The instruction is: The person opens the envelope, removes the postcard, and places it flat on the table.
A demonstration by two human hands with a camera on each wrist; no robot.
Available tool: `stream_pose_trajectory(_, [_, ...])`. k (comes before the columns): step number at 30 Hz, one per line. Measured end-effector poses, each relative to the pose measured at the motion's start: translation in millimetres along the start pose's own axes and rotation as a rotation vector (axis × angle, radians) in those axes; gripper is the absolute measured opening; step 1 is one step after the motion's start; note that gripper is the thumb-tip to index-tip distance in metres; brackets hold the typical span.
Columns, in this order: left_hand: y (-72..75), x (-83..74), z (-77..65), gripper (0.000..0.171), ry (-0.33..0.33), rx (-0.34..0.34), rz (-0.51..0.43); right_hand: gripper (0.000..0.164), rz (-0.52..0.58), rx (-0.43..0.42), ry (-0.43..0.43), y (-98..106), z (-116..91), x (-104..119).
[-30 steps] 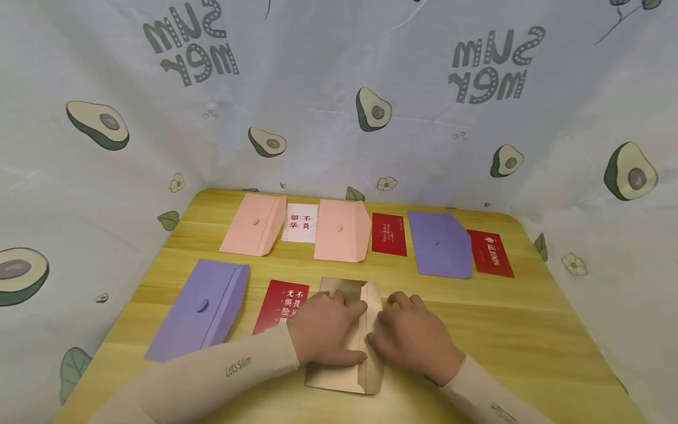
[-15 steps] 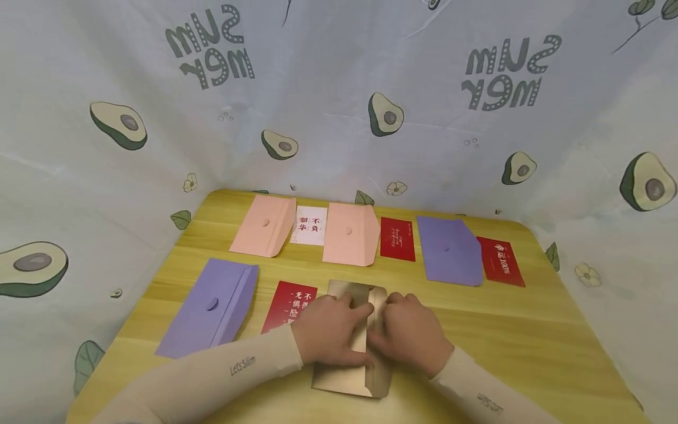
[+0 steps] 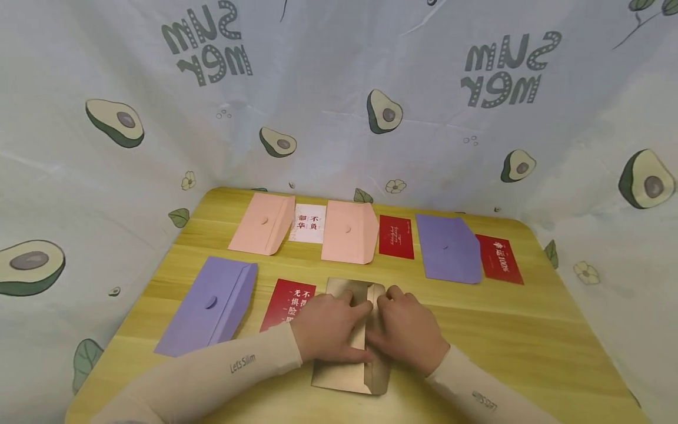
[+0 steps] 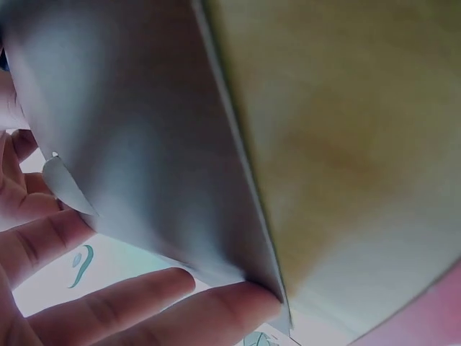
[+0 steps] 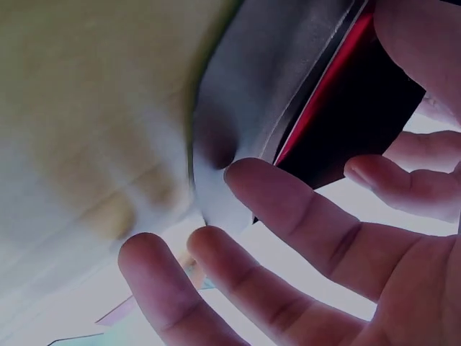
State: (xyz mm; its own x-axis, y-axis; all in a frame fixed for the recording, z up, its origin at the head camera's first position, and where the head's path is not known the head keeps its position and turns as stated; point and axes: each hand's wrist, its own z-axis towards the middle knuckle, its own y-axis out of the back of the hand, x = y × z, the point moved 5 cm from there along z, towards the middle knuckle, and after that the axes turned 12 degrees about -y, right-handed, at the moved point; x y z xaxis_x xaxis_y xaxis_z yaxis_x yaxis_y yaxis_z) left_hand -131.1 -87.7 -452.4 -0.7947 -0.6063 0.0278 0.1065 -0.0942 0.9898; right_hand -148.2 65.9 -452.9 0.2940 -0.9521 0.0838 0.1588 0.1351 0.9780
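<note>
A gold, shiny envelope (image 3: 341, 377) lies flat on the table in front of me, its flap (image 3: 377, 386) opened out to the right. My left hand (image 3: 328, 327) rests across its body, thumb and index tip at the opening edge. My right hand (image 3: 410, 330) touches the flap, its thumb near the fold. In the right wrist view the index fingertip presses the flap (image 5: 259, 79), and a thin red edge (image 5: 328, 86) shows along a dark gap. In the left wrist view, fingers (image 4: 137, 299) meet the envelope (image 4: 144, 137) along its border. A red card (image 3: 286, 300) lies left of the left hand.
Behind stand out two pink envelopes (image 3: 265, 224), a white card (image 3: 307, 222), a red card (image 3: 396, 237), a purple envelope (image 3: 450, 250) and another red card (image 3: 500, 259). A second purple envelope (image 3: 206, 306) lies left. Avocado-printed cloth (image 3: 318, 88) surrounds the wooden table (image 3: 503, 335).
Over the last second the head view has shifted slightly, moving the scene right. The right hand has edged slightly closer to the left hand over the flap; the left hand stays on the envelope.
</note>
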Motion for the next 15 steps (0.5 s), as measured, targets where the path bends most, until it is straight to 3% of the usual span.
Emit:
stream_pose_trajectory(6, [2.3, -0.8, -0.7, 0.082, -0.001, -0.006, 0.009, 0.043, 0.001, 0.002, 0.008, 1.5, 0.5, -3.8])
stream_pose_trajectory(15, [1.4, -2.7, 0.0, 0.090, 0.007, -0.012, 0.001, 0.060, 0.074, 0.116, -0.038, -3.2, 4.1, -9.0])
